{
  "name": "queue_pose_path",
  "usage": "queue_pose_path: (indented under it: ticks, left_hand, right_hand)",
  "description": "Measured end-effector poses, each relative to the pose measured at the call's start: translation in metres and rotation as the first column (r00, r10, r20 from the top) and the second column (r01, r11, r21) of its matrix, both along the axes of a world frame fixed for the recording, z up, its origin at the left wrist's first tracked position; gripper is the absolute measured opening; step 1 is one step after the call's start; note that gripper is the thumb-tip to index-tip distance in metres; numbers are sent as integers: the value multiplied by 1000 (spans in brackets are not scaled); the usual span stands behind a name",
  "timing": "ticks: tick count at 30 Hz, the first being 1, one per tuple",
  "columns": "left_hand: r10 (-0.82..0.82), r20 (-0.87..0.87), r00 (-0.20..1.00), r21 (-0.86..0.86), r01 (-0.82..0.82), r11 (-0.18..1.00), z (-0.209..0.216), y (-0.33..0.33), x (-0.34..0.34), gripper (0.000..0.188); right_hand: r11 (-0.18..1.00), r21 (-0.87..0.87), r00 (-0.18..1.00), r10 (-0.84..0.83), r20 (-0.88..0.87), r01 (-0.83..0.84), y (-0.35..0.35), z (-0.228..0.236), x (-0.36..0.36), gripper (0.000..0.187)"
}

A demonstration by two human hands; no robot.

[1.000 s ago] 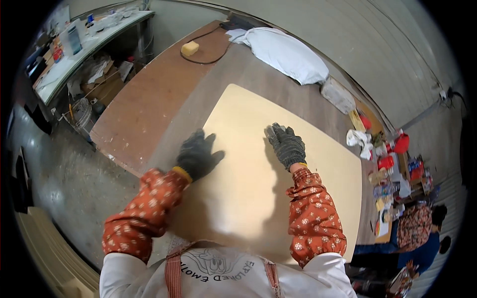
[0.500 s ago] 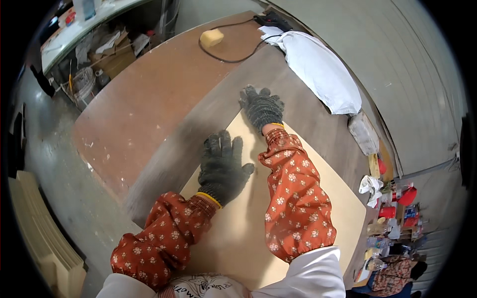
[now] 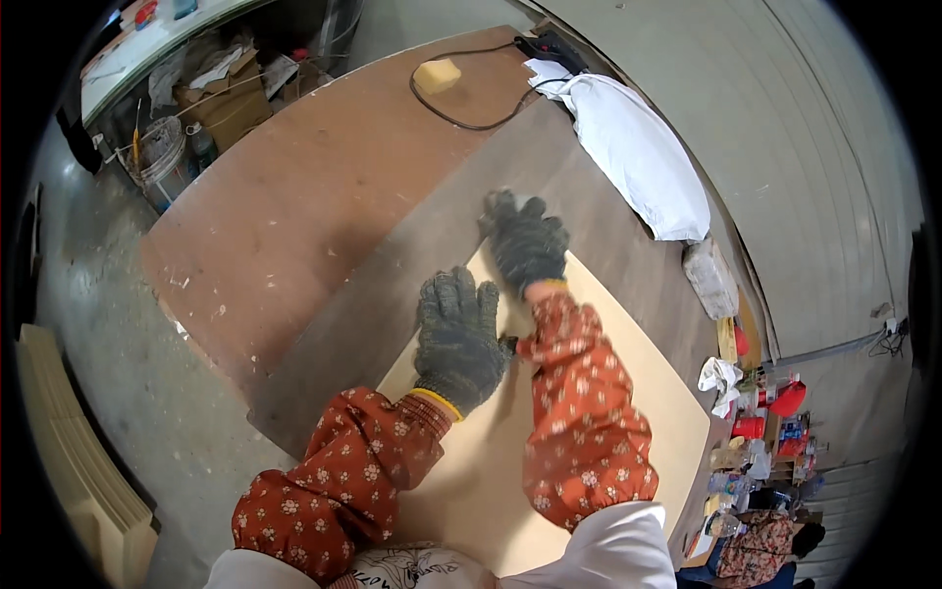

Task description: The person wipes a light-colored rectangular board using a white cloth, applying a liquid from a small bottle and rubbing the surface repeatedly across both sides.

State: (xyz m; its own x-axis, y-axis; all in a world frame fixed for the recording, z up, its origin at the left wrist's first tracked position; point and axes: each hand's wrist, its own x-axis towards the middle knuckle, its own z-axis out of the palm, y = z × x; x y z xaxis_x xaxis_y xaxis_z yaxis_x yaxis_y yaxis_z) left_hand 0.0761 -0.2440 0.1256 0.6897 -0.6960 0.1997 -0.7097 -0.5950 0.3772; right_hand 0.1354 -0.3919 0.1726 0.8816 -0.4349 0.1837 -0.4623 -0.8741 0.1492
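Observation:
A pale, smooth board [image 3: 638, 393] lies beneath both my arms, on top of a larger grey-brown wood-grain sheet [image 3: 343, 324]. My left hand [image 3: 459, 344], in a dark knitted glove with a yellow cuff edge, rests flat near the pale board's left edge, fingers stretched and thumb out. Farther forward, my right hand [image 3: 527, 243] in a matching glove spreads over the board's far corner, its fingertips reaching onto the wood-grain sheet. That hand is slightly blurred. Neither hand is seen holding anything.
Beyond the sheet is a reddish-brown tabletop [image 3: 265, 236] with a yellow sponge [image 3: 437, 76] and black cable [image 3: 461, 123]. A white cloth bundle [image 3: 638, 147] lies along the far right edge. Stacked boards [image 3: 78, 452] stand at left. At lower right, a person [image 3: 756, 550] is near cluttered bottles.
The view has shifted slightly. My left hand is a little nearer my right hand. Both gloves remain spread over the pale board.

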Motion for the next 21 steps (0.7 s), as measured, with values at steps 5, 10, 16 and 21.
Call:
queue_pose_path:
  ticks: [5,10,16,21]
  left_hand:
    - [46,14,999,-26,-46,999,-7,2,1,77]
    - [-34,-66,997,-34,31,999,6,-6,-7,73]
    - [21,103,994,-81,-12,997,-10,4,4,68]
    - [13,64,998,-131,-5,991,-2,0,3,67]
  right_hand:
    - [992,-4,992,128,7,-128,19,-9,-17,46]
    - [970,221,994,-94,-55,104,-49,-5,9,48]
    - [996,73,998,53,18,-54,-1,-8,-1,47]
    - [955,240,981,-142,-135,172,-91,-3,-16,42]
